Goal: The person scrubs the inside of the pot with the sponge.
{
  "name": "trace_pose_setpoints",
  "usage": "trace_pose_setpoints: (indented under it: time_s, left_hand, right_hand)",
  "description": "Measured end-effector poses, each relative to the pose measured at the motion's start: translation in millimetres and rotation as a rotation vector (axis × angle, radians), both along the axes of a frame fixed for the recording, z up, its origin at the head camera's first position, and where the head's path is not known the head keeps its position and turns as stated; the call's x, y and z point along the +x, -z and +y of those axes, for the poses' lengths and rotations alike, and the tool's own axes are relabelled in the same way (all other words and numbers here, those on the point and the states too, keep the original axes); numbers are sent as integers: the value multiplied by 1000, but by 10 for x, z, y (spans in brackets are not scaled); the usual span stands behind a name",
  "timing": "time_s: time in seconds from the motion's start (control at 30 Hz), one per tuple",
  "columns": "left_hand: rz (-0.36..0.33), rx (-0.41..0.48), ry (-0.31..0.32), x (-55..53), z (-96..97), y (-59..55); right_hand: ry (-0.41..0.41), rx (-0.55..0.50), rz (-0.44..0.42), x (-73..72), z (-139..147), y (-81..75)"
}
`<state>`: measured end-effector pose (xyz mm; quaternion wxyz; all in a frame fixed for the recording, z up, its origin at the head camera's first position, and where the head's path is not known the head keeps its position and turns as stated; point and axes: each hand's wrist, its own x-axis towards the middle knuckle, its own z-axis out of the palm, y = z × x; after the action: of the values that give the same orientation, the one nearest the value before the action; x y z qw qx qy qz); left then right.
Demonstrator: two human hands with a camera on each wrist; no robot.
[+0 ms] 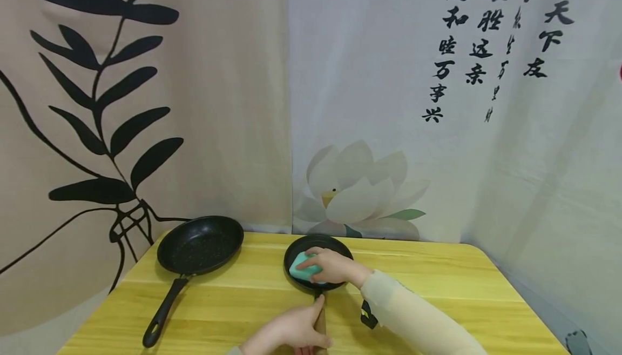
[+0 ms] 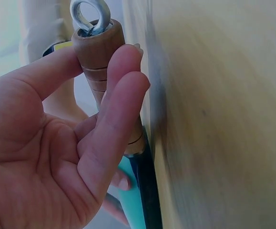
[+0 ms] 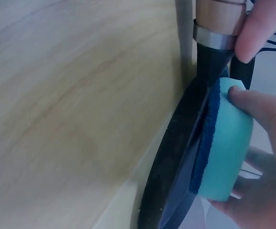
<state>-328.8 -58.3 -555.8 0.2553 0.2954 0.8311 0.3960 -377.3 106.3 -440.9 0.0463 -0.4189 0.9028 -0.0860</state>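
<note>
A small black frying pan with a wooden handle lies on the table, in the middle of the head view. My left hand grips that handle, its fingers and thumb curled round the wood; a metal ring sticks out of the handle's end. Inside the pan is a turquoise sponge with a dark blue scouring side. My right hand grips the sponge between thumb and fingers, the dark side facing the pan's inner surface. The pan's floor is partly hidden by hand and sponge.
A larger black frying pan stands at the table's left, its handle pointing to the near edge. The wood-grain table ends at a printed curtain behind. A black strap with a yellow mark hangs beneath the right forearm.
</note>
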Motion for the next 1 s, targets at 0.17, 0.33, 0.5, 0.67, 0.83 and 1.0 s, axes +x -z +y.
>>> trace_pose_setpoints:
  time_s: [0.17,0.33,0.5,0.67,0.83,1.0]
  left_hand:
    - [27,-19,-6,-8,10,-9]
    - [-20,11,-9,7,15,-9]
    - [-19,13,-20,36,14,-22]
    - [-18,-3,-30,31,13,-28]
    - [-32,-3,-25,32,10,-36]
    - [-8,-8,-27,60,10,-55]
  right_hand:
    - [9,-13,16,-27,-28,23]
    - [2,-24,19,-42,-51,26]
    - [32,35,-20,-75,-68,7]
    - [72,116,-56,-89,-80,-50]
    - [57,104,-75,-98,-82,-74]
    - [50,74,-54,-104,-69,-36]
